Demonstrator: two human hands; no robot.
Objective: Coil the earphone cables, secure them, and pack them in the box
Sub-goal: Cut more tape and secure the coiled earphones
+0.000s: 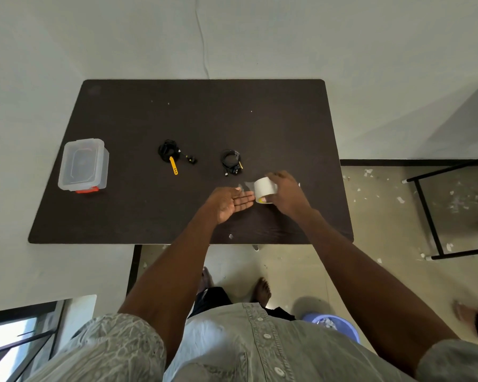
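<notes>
Left hand [231, 203] spread flat; right hand [283, 193] grips white tape roll [264, 187]; two black cable coils [168, 150] lie apart.

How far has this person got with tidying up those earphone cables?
Both cables look coiled: the left coil wears a yellow strap, while the right coil shows no fastening I can make out. The right hand grips a tape roll, with the open left hand beside it, probably to secure that coil. The plastic box is closed; neither coil is packed yet.
</notes>
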